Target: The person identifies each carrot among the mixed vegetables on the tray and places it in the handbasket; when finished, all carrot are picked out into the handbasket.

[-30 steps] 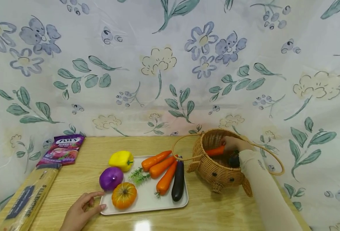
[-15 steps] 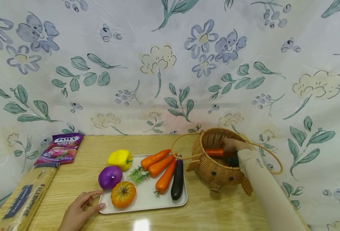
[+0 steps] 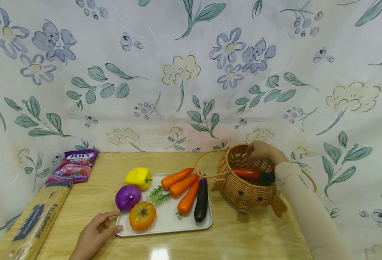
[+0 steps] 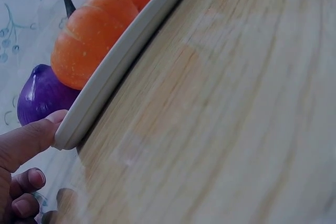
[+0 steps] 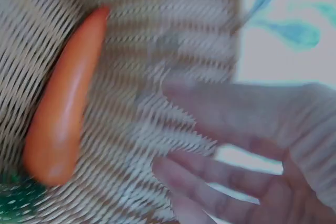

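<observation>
In the head view a wicker basket point(image 3: 249, 195) with an animal face stands on the right. A carrot point(image 3: 247, 173) lies inside it, dark green point(image 5: 21, 198) at its thick end in the right wrist view. My right hand point(image 3: 262, 151) is over the basket's back rim, apart from the carrot, its fingers spread and holding nothing. My left hand point(image 3: 96, 231) touches the left front corner of a white tray point(image 3: 168, 225) with thumb and forefinger. On the tray are several carrots point(image 3: 188, 198), an eggplant point(image 3: 201, 200), a small pumpkin point(image 3: 142, 216), a purple onion point(image 3: 128, 197) and a yellow pepper point(image 3: 139, 178).
A spaghetti pack point(image 3: 39, 220) and a purple sweets bag point(image 3: 74, 166) lie at the left of the wooden table point(image 3: 242, 238). The basket's loop handle point(image 3: 207, 153) leans over the tray's back right corner. A floral curtain point(image 3: 178, 108) hangs behind.
My right hand has let go of the carrot, which lies in the basket, and has risen toward the back rim. The left hand stays at the tray's corner.
</observation>
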`<state>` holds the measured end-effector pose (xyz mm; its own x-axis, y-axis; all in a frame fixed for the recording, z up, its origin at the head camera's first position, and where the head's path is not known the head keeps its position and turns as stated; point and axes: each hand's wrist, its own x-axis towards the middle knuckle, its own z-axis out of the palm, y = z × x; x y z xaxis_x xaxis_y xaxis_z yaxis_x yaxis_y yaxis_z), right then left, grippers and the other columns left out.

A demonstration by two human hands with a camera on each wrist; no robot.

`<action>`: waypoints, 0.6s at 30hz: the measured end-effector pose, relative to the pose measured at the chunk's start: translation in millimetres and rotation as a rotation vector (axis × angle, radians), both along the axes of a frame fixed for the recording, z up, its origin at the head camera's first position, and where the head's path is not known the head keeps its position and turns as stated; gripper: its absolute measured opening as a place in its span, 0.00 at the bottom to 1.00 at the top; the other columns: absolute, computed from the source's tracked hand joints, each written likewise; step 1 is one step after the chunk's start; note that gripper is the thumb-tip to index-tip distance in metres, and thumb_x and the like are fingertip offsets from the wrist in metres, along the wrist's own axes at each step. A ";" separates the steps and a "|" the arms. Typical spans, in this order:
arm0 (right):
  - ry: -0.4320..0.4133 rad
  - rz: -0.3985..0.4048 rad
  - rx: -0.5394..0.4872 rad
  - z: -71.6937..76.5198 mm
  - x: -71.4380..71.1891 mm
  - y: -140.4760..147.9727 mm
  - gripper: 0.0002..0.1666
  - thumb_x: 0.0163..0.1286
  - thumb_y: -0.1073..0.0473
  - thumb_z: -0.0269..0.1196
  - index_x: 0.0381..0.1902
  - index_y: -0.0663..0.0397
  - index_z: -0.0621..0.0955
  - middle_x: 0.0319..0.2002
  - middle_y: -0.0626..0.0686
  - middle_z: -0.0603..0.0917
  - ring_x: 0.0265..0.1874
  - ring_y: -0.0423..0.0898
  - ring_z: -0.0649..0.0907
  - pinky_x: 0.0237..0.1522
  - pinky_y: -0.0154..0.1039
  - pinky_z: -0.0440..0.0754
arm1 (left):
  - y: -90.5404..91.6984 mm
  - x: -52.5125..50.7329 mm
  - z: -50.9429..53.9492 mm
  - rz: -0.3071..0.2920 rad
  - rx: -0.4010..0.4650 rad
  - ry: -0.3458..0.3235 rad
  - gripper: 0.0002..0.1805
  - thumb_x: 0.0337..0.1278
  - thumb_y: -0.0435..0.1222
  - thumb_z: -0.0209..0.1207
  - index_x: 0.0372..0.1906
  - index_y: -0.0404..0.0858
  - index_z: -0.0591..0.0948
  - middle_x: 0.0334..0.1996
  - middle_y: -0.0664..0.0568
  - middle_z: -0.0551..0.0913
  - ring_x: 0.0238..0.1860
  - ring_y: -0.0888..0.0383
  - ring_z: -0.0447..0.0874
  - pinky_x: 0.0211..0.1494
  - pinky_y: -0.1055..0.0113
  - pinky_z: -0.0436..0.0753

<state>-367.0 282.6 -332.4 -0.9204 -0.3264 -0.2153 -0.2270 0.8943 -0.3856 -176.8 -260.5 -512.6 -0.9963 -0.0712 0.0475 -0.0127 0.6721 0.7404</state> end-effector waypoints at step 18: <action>0.311 -0.133 -0.154 -11.4 119.0 -164.9 0.25 0.61 0.46 0.71 0.48 0.60 0.85 0.32 0.54 0.85 0.24 0.45 0.81 0.27 0.40 0.77 | -0.4 2.8 -4.6 -0.006 0.012 0.114 0.20 0.52 0.46 0.72 0.50 0.47 0.85 0.30 0.56 0.69 0.27 0.65 0.62 0.31 0.69 0.60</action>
